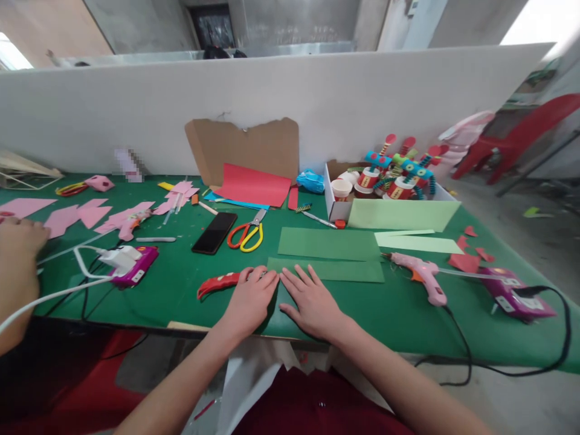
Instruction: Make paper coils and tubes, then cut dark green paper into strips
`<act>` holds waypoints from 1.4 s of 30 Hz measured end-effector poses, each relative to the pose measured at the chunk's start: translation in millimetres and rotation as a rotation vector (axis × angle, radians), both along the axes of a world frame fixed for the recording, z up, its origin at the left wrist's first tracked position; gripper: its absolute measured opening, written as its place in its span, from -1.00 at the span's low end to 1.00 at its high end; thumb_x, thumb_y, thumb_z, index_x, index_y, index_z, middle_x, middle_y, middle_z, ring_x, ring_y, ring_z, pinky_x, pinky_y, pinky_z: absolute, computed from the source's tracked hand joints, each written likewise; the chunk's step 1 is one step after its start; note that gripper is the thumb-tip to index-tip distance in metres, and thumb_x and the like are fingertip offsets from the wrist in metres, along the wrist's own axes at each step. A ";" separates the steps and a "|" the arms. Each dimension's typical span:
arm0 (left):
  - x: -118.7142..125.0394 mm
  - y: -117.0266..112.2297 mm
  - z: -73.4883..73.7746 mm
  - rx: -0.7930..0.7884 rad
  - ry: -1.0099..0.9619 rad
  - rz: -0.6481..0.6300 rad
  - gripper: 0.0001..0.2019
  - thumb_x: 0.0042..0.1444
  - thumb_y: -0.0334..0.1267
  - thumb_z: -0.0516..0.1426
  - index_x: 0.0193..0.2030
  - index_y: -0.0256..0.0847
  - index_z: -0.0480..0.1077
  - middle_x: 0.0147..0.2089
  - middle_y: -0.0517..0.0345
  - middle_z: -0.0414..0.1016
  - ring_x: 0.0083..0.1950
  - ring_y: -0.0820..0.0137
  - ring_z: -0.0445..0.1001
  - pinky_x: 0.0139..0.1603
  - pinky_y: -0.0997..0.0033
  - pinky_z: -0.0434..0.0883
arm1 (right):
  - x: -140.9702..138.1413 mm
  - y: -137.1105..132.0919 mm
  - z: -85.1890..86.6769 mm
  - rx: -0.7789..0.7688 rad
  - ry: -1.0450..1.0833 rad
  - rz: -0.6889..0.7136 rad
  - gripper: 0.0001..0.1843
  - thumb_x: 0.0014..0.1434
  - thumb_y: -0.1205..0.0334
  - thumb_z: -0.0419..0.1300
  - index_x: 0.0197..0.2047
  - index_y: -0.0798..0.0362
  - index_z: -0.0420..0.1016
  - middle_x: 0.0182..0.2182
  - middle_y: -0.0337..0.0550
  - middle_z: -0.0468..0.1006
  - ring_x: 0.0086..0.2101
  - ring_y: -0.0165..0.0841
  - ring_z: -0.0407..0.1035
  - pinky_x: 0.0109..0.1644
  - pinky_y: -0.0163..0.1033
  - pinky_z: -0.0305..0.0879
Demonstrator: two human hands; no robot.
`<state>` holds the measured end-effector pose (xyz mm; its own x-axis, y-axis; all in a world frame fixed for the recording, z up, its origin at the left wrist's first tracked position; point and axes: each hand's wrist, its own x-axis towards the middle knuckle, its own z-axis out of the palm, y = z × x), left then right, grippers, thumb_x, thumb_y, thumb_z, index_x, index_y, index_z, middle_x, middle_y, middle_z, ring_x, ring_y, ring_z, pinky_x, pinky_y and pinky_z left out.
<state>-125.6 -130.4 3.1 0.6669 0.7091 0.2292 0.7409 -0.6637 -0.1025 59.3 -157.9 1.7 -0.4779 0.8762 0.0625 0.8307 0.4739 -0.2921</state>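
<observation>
My left hand (250,299) rests at the left end of a dark green paper strip (348,271), with its fingers bent and close together on the paper's edge. My right hand (314,300) lies palm down on the same strip, fingers spread, its index fingertip close to the left hand's. Just behind is a wider green paper piece (328,243). A red item with pale patches (219,284) pokes out beside my left hand; its right end is hidden. Orange-and-yellow-handled scissors (247,234) and a black phone (214,233) lie farther back.
On the right, a pink glue gun (421,273) sits by a purple power strip (516,294) with trailing cords. A box (337,208) behind holds decorated paper cups. Red paper (256,184) leans on cardboard (244,145). Another person's hand (22,238) is at left near pink paper pieces.
</observation>
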 end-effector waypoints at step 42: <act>16.4 -18.5 6.8 -0.080 -0.045 0.187 -0.60 0.31 -0.18 -0.09 0.19 -0.18 0.37 0.15 -0.06 0.46 0.19 0.06 0.27 0.17 -0.07 0.18 | 49.7 9.2 -7.3 0.019 -0.071 0.003 -0.31 0.34 -0.17 -0.18 0.43 -0.05 -0.10 0.37 -0.12 0.08 0.35 -0.14 -0.09 0.40 0.18 -0.19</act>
